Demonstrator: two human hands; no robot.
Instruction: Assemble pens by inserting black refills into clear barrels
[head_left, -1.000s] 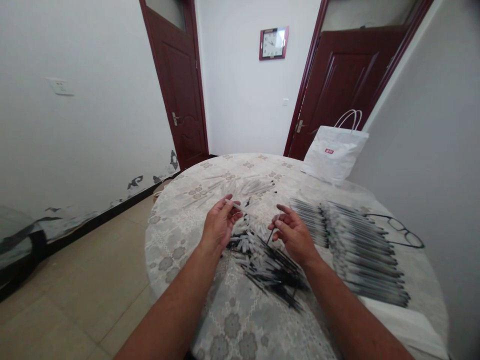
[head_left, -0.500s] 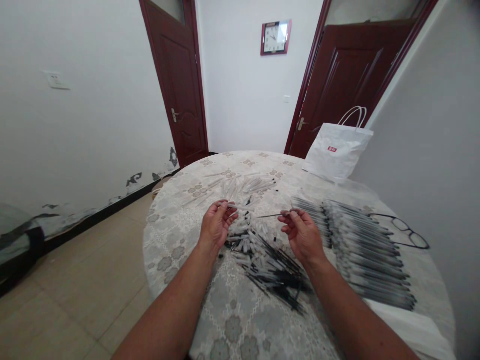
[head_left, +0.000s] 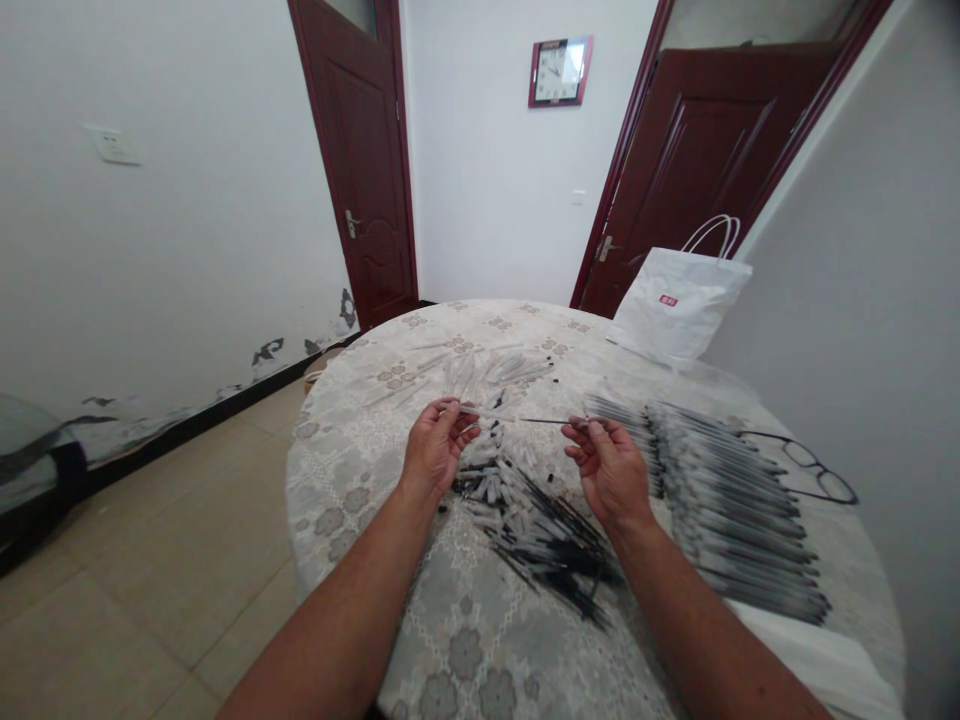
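My left hand (head_left: 436, 447) pinches a clear pen barrel (head_left: 480, 411) at its left end. A thin black refill (head_left: 546, 421) is pinched in my right hand (head_left: 609, 467), and its tip meets the barrel's open end. Both hands hover over a loose heap of black refills and small pen parts (head_left: 532, 520) on the round table (head_left: 450, 640). Beyond the hands lies a pile of clear empty barrels (head_left: 487, 372).
Rows of assembled pens (head_left: 720, 490) lie on the table's right side, with a pair of glasses (head_left: 806, 468) beside them. A white paper bag (head_left: 675, 300) stands at the back right. Two dark red doors and a wall clock (head_left: 559, 70) are behind. Tiled floor lies to the left.
My right hand swung the refill from pointing down to level and brought its tip to the barrel in my left hand. The left hand stayed in place.
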